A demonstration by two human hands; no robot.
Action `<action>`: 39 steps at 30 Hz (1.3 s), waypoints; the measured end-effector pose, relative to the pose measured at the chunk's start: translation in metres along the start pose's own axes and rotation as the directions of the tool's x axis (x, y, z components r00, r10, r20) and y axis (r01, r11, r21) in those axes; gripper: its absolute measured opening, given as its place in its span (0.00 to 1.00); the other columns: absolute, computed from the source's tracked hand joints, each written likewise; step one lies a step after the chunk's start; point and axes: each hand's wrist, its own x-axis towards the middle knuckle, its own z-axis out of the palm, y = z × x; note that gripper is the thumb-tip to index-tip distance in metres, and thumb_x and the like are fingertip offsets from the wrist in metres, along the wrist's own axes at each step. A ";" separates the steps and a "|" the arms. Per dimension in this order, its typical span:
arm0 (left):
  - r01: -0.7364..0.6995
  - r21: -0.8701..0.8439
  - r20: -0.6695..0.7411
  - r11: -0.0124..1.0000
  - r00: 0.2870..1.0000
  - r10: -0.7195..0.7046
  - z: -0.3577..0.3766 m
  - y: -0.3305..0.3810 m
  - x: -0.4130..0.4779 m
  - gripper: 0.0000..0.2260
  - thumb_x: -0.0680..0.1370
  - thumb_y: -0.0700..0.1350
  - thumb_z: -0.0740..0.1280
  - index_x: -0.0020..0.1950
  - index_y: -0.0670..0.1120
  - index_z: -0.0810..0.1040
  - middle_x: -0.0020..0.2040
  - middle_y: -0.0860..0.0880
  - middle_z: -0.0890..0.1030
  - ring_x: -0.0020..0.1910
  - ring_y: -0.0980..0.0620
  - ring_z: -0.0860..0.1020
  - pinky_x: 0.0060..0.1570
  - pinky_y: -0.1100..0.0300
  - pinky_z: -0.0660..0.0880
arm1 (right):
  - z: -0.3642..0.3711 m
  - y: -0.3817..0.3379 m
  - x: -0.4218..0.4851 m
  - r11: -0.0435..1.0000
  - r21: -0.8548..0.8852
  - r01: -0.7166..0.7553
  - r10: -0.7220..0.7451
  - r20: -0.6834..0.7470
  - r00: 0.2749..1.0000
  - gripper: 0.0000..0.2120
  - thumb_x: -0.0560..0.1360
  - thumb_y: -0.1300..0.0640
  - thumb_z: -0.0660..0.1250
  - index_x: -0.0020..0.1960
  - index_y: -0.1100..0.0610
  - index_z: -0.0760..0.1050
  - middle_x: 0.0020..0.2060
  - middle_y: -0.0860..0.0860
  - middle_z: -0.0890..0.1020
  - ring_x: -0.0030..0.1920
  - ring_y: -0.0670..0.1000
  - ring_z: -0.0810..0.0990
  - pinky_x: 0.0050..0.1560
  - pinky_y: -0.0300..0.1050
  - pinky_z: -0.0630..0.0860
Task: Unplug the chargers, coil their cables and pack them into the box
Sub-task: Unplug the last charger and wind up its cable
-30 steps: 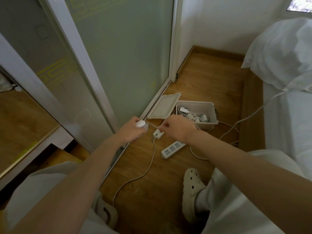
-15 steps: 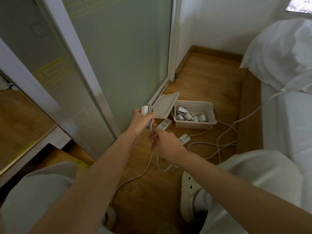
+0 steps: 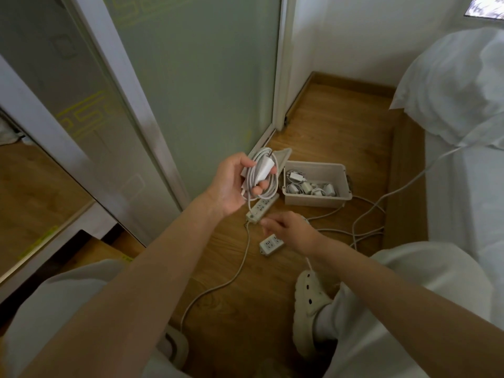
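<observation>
My left hand point(image 3: 234, 184) is raised above the floor and grips a white charger point(image 3: 264, 168) with its white cable wound in loops around it. Lower down, my right hand point(image 3: 289, 231) hovers over the floor, fingers loosely curled, a thin cable end trailing near it; whether it pinches the cable is unclear. The beige open box point(image 3: 316, 199) sits on the floor to the right, holding several coiled white chargers point(image 3: 308, 186). Its lid point(image 3: 283, 156) leans behind my left hand. Two white power strips lie below: one point(image 3: 260, 210) under the coil, one point(image 3: 271, 244) beside my right hand.
White power cords point(image 3: 365, 225) snake over the wooden floor toward the bed point(image 3: 469, 186) on the right. A frosted glass sliding door point(image 3: 207, 85) and a mirror panel stand on the left. My foot in a cream clog point(image 3: 311, 293) rests near the strips.
My left hand lifted the charger from the floor, and its cable is now wound into a coil around it. My right hand dropped away from the coil toward the power strips.
</observation>
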 end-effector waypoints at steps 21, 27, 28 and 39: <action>0.193 0.887 -0.179 0.420 0.981 -0.073 -0.024 -0.004 -0.016 0.18 0.74 0.36 0.65 0.61 0.45 0.65 0.49 0.44 0.74 0.35 0.51 0.75 0.28 0.62 0.72 | -0.033 -0.020 0.027 0.981 -0.163 -0.108 0.060 -0.271 0.961 0.12 0.80 0.54 0.57 0.52 0.58 0.78 0.30 0.47 0.74 0.26 0.43 0.68 0.25 0.32 0.63; 0.159 0.839 -0.284 0.521 0.944 0.170 -0.034 -0.020 -0.005 0.21 0.74 0.36 0.68 0.61 0.47 0.61 0.47 0.51 0.69 0.39 0.52 0.73 0.31 0.61 0.73 | -0.020 -0.033 0.026 0.991 -0.001 -0.136 0.130 -0.287 0.949 0.14 0.82 0.57 0.53 0.54 0.59 0.77 0.33 0.46 0.76 0.24 0.43 0.66 0.20 0.29 0.62; 0.148 0.803 -0.319 0.577 0.925 0.206 -0.036 -0.021 -0.003 0.21 0.75 0.36 0.67 0.61 0.47 0.60 0.46 0.50 0.69 0.39 0.52 0.73 0.32 0.60 0.74 | -0.017 -0.034 0.023 0.992 0.014 -0.128 0.127 -0.271 0.954 0.14 0.82 0.57 0.52 0.54 0.58 0.77 0.33 0.47 0.76 0.23 0.42 0.66 0.20 0.29 0.62; -0.230 0.046 -0.450 0.972 0.864 0.226 -0.021 -0.015 0.004 0.11 0.80 0.41 0.55 0.56 0.36 0.71 0.41 0.42 0.74 0.33 0.49 0.74 0.36 0.56 0.76 | 0.029 -0.039 0.007 0.989 -0.146 -0.012 -0.009 -0.141 0.990 0.13 0.82 0.55 0.51 0.54 0.56 0.74 0.32 0.44 0.72 0.30 0.42 0.70 0.28 0.34 0.63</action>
